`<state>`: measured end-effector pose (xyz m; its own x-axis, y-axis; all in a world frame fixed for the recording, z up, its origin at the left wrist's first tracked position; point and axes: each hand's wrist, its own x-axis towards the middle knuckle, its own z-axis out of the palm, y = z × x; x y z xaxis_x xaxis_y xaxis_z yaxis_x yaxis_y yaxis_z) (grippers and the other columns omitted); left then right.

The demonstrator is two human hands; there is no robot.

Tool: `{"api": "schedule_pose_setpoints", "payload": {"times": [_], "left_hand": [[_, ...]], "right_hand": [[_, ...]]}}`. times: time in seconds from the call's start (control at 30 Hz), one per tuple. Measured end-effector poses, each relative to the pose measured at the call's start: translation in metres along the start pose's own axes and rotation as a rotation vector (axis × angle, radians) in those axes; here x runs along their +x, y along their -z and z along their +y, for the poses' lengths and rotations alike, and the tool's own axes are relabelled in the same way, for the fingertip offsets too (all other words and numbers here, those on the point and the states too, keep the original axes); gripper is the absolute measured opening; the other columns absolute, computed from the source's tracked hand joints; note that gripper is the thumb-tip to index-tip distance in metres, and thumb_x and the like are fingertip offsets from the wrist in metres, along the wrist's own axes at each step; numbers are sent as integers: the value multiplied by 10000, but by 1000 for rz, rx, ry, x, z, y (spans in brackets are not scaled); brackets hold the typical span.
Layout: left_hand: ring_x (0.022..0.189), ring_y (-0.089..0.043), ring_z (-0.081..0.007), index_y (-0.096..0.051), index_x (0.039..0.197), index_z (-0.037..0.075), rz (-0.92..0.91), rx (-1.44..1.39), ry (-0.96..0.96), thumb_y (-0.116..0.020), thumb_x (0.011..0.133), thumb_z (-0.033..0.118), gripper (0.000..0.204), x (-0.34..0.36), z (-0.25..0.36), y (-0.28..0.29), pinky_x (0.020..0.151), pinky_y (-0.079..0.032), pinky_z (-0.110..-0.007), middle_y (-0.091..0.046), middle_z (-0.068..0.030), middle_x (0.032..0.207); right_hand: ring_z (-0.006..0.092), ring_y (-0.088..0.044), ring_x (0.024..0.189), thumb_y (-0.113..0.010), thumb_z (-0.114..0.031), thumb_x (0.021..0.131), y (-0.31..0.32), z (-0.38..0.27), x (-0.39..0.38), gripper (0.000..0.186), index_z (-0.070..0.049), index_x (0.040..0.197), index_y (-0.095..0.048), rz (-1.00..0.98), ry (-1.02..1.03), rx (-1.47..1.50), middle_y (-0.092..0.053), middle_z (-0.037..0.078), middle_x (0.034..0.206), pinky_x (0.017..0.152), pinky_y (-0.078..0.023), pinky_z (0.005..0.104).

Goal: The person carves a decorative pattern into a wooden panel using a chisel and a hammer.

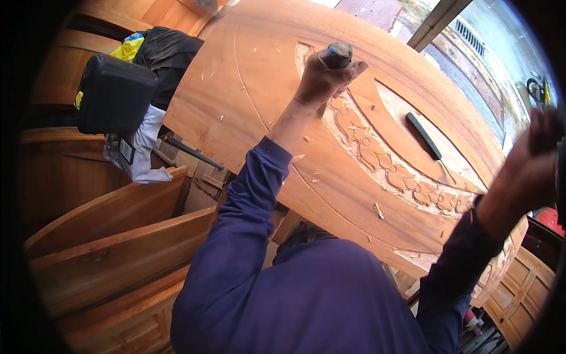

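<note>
My left hand [319,81] is closed round an upright carving chisel [339,55]. The worn top of its handle shows above my fist, and its lower end stands at the upper part of a carved leaf-and-flower band [383,160]. That band curves across a large wooden panel [265,76] in front of me. Raised at the right edge of the view, my right hand [522,174] is blurred, with its fingers curled at a dark object that the picture's rim cuts off; its kind cannot be made out. A black-handled tool with a thin metal shank [422,135] lies on the panel between the hands.
Pale wood shavings [378,210] are scattered over the panel. A black plastic case [117,94] rests on dark cloth at the left, above a white cloth [147,159]. Curved wooden boards [118,236] stand at the lower left. A wooden post [437,25] rises beyond the panel.
</note>
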<state>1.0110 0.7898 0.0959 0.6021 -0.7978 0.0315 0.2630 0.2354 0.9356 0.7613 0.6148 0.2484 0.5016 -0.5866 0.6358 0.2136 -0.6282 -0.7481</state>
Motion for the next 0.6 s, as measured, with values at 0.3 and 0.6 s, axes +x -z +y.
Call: {"api": "schedule_pose_setpoints", "payload": {"times": [0.3,0.6], "left_hand": [[740,-634,-65,-716,962,2,21,258,-233,-834,880,105,177,-13,-8,2,664,-544,-270,-696,22,817],[409,-450,-66,-560,758,100,97,31,29,-739,965,239,307,17,0,22,369,-358,-249,-485,30,536]], "right_hand": [[249,-579,540,-586,-23,936,-130,11,-30,643,-175,1550,-472,-588,96,-458,-665,135,842,513,-488,383],[284,-763,999,-662,123,842,-102,37,-62,858,-329,1547,-477,-315,19,-210,-708,178,1278,787,-635,400]]}}
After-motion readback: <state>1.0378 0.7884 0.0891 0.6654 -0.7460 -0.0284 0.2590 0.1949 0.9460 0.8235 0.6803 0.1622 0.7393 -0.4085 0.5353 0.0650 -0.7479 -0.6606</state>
